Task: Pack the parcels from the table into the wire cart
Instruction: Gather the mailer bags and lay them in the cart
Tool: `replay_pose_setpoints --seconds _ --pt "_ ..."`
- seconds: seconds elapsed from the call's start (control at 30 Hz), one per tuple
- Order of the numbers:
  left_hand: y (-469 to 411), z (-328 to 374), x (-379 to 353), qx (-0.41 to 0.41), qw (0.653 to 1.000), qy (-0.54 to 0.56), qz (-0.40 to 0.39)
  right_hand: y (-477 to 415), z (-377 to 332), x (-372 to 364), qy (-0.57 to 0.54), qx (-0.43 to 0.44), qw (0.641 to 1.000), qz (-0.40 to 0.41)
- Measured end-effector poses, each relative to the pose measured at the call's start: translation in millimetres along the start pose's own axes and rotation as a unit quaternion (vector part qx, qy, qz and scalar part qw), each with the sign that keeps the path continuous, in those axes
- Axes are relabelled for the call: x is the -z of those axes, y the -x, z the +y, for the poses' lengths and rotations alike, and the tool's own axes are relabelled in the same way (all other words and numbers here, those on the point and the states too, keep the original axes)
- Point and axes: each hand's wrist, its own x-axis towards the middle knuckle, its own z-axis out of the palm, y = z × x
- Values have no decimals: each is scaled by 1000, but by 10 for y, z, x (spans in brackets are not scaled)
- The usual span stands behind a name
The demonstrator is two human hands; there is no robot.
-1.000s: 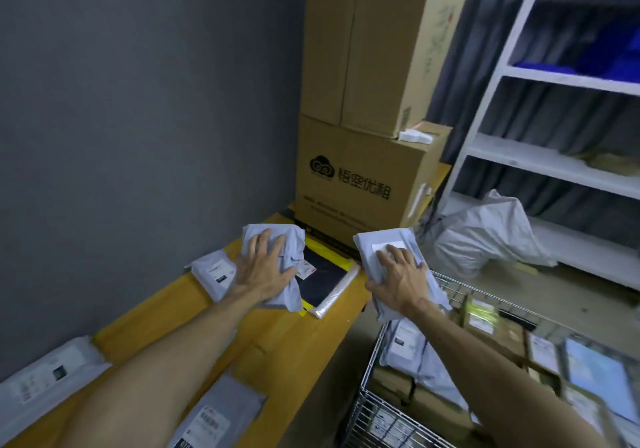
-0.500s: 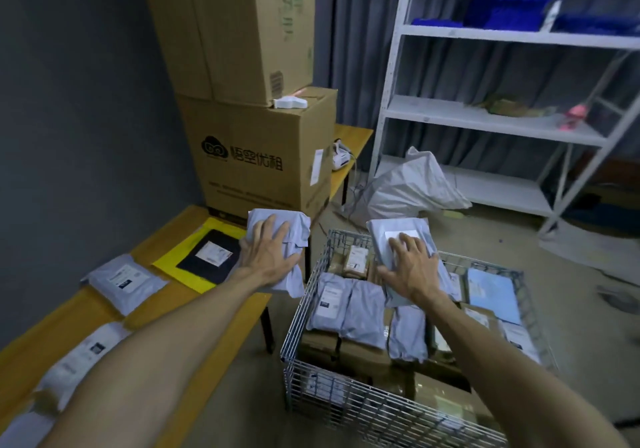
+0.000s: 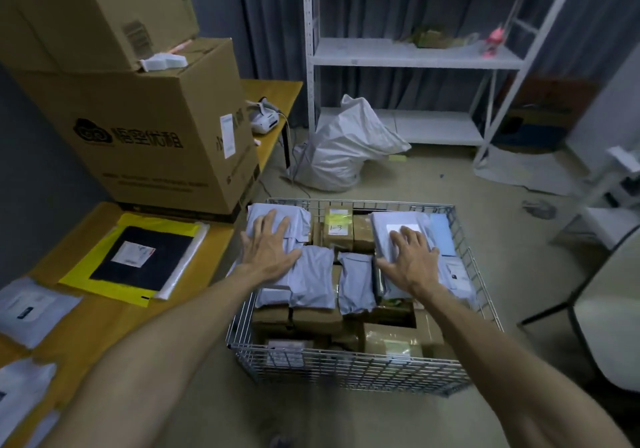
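Note:
The wire cart (image 3: 349,368) stands on the floor beside the yellow table (image 3: 100,326), filled with several grey mailer bags and brown boxes. My left hand (image 3: 268,248) lies palm down on a grey parcel (image 3: 298,219) at the cart's far left corner, fingers spread over it. Over a second grey parcel (image 3: 391,219) with a white label, at the cart's far right, my right hand (image 3: 412,257) presses down in the same way. Both parcels sit on top of the load inside the cart.
On the table lie a black-and-yellow flat parcel (image 3: 138,257), grey mailers (image 3: 31,305) at the left edge, and stacked cardboard boxes (image 3: 149,136). A white sack (image 3: 346,149) and a white shelf unit (image 3: 408,59) stand behind the cart. A chair (image 3: 606,309) is at the right.
Both hands carried their grey parcels from above the table rightward over the cart and lowered them onto the load. My view swung right and down toward the cart.

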Motion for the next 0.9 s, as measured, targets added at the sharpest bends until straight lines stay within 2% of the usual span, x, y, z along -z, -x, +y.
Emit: replay_pose_setpoints --seconds 0.53,0.9 --pt "-949 77 -680 -52 995 40 -73 -532 84 -223 31 -66 996 -51" --pt "-1448 48 -830 -61 992 49 -97 -952 144 -352 37 -90 993 -67"
